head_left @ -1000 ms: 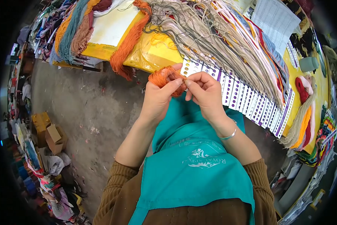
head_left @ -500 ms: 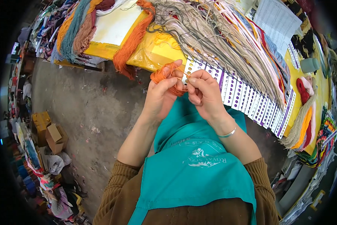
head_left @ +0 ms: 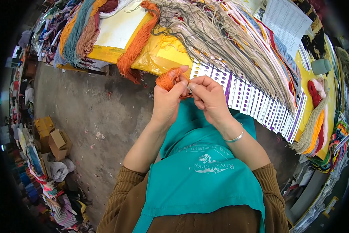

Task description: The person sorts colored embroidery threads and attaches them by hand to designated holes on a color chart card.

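Observation:
My left hand is closed around a small bundle of orange thread, which loops over its fingers. Thumb and forefinger of my right hand are pinched together at the bundle's right side, on what looks like a strand of the orange thread. The two hands meet just off the table's near edge, above the teal apron. Close beyond them lies a row of white cards with punched holes, and grey and pink threads fan out from these cards.
On the yellow table an orange skein hangs over the edge, left of my hands. Blue-grey skeins hang farther left. A printed sheet and a green cup stand at right. Cardboard boxes sit on the floor.
My right hand has moved slightly left, so its fingertips are now against my left thumb and the thread bundle. The bundle stays in my left hand.

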Available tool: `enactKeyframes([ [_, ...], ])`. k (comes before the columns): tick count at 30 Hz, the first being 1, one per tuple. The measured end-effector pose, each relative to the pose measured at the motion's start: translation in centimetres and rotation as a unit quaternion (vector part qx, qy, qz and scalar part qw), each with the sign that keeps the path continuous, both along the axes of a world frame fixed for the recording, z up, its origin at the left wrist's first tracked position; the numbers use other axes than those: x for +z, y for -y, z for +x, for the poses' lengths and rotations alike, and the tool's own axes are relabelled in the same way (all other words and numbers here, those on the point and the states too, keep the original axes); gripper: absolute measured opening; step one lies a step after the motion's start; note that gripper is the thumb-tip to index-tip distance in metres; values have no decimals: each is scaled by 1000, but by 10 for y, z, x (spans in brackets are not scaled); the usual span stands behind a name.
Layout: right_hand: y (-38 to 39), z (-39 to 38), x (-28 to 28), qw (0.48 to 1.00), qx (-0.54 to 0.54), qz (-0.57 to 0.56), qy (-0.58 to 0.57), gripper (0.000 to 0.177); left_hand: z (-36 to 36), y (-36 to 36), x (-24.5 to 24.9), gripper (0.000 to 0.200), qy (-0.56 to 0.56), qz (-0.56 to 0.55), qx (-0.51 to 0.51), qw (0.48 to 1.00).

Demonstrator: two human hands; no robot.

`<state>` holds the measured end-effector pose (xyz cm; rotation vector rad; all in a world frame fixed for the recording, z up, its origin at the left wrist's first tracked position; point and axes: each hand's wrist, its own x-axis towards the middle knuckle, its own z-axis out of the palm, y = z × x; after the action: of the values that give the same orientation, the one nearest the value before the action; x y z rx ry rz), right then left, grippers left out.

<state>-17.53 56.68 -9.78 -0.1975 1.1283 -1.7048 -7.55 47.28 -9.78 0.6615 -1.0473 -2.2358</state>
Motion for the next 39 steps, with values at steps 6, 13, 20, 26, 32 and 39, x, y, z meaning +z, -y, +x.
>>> enactKeyframes([
  [6, -4, 2, -8, 1000, -9, -15, -12, 9, 0, -3, -2, 33, -7, -5, -15, 1000],
  [13, -15, -5, 9, 994, 11, -81, 70, 10, 5, -6, 8, 31, 1, 72, -62, 995],
  [20, -22, -6, 7, 998, 25, -50, 28, 10, 8, -7, 0, 32, -43, 61, -85, 994],
  [26, -24, -4, 6, 996, 44, -19, -79, 10, 3, -14, 7, 31, -42, 60, -70, 995],
  [32, -24, -4, 8, 994, 45, -18, -94, 10, 4, -13, 7, 34, -55, 67, -90, 992],
  [39, -27, -5, 14, 982, 64, 15, -180, 12, 2, -18, 14, 40, -78, 115, -65, 988],
])
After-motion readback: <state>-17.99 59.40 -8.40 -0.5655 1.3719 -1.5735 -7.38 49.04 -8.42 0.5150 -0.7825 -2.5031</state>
